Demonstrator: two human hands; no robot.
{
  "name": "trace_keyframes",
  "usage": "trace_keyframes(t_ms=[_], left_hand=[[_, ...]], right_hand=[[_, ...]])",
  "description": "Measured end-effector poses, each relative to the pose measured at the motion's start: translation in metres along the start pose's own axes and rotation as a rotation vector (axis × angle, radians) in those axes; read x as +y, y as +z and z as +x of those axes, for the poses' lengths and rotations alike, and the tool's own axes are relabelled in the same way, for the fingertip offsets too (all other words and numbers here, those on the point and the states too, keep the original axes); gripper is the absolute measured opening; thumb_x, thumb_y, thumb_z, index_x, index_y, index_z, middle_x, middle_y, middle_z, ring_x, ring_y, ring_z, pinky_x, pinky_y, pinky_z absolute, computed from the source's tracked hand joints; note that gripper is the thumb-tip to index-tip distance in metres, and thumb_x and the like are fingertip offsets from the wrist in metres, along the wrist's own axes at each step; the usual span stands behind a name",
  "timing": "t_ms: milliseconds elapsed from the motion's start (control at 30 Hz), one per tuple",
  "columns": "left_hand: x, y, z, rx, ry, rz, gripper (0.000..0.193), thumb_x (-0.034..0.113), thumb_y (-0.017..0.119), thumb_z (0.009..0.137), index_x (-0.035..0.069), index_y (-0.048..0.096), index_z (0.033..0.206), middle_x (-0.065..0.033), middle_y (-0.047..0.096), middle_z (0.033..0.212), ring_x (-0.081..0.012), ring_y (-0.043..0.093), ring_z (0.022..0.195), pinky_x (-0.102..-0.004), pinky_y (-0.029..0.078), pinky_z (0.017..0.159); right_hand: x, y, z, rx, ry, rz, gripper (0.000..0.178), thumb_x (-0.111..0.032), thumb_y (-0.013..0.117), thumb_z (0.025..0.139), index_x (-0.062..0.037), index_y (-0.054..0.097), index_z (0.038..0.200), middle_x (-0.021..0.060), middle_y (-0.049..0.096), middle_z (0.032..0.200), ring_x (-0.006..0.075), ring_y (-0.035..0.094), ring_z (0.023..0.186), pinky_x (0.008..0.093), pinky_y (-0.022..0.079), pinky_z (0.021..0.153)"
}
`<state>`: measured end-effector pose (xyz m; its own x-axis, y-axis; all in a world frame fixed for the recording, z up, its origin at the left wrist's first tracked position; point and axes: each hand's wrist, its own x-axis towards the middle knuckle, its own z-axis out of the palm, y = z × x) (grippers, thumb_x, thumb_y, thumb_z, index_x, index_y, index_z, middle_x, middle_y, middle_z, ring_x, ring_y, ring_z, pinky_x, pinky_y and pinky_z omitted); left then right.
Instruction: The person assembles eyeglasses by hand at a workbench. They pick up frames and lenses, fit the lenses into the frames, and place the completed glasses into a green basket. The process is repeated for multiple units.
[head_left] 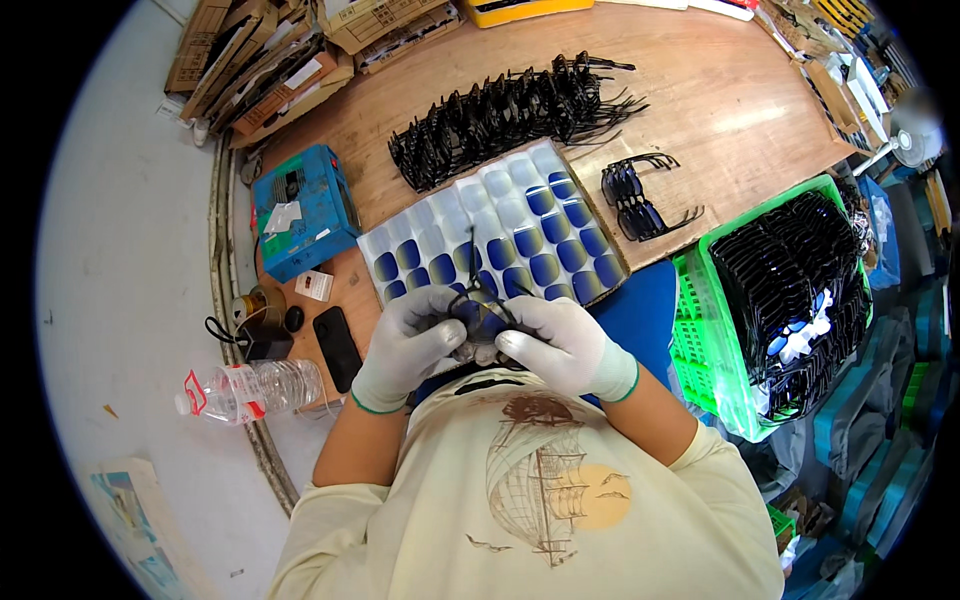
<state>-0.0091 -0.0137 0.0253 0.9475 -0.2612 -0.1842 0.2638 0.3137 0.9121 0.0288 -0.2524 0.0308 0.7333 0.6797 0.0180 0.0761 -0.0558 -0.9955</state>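
Close to my chest, both gloved hands grip a black eyeglass frame point(478, 291), its temple arms pointing away from me. My left hand point(410, 346) is closed on its left side, the thumb pressing near the rim. On the other side my right hand point(563, 344) pinches the frame between thumb and fingers. A dark lens seems to sit between the thumbs, but the fingers partly hide it. Just beyond my hands lies a white compartment tray point(430, 210) with blue-tinted lenses in its nearer and right-hand cells.
A long row of black frames point(510, 117) lies behind the tray, with a smaller stack point(634, 203) to its right. A green crate point(690, 345) full of frames stands at right. A blue box point(298, 222), phone point(337, 348) and water bottle point(258, 390) are at left. Cardboard point(280, 95) is piled far left.
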Motion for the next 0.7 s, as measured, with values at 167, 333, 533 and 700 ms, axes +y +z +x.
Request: trace_keyframes(t_ms=[167,333,533,700], left_hand=[[0.009,0.001,-0.005,0.002,-0.007,0.168,0.024,0.017,0.069,0.096,-0.003,0.067,0.109,-0.0036,0.068,0.097,-0.0080,0.059,0.083,-0.0250,0.049,0.077],[0.002,0.000,-0.012,0.007,0.002,0.142,0.025,0.017,0.068,0.097,-0.003,0.066,0.113,-0.0036,0.067,0.101,-0.0095,0.059,0.090,-0.0274,0.049,0.082],[0.003,-0.002,-0.016,-0.032,0.016,0.155,0.029,0.016,0.067,0.098,-0.003,0.063,0.119,-0.0060,0.066,0.110,-0.0125,0.060,0.099,-0.0307,0.050,0.092],[0.011,0.001,-0.022,-0.051,0.024,0.087,0.031,0.014,0.066,0.098,-0.003,0.059,0.123,-0.0073,0.065,0.111,-0.0131,0.061,0.101,-0.0316,0.050,0.094]], right_hand=[[0.017,0.013,0.002,-0.017,0.006,0.155,0.019,-0.015,0.056,0.101,0.0011,0.065,0.106,0.0092,0.067,0.083,0.0182,0.064,0.078,0.0331,0.052,0.076],[0.018,0.016,0.002,-0.072,0.107,0.330,0.019,-0.015,0.057,0.101,0.0013,0.066,0.106,0.0074,0.067,0.092,0.0140,0.062,0.086,0.0316,0.051,0.081],[0.025,0.019,0.004,-0.125,0.140,0.433,0.019,-0.015,0.058,0.100,0.0016,0.066,0.105,0.0049,0.066,0.093,0.0115,0.060,0.087,0.0306,0.050,0.083],[0.021,0.022,0.004,-0.130,0.118,0.398,0.020,-0.016,0.057,0.100,0.0016,0.066,0.103,0.0065,0.067,0.093,0.0127,0.062,0.088,0.0311,0.051,0.083]])
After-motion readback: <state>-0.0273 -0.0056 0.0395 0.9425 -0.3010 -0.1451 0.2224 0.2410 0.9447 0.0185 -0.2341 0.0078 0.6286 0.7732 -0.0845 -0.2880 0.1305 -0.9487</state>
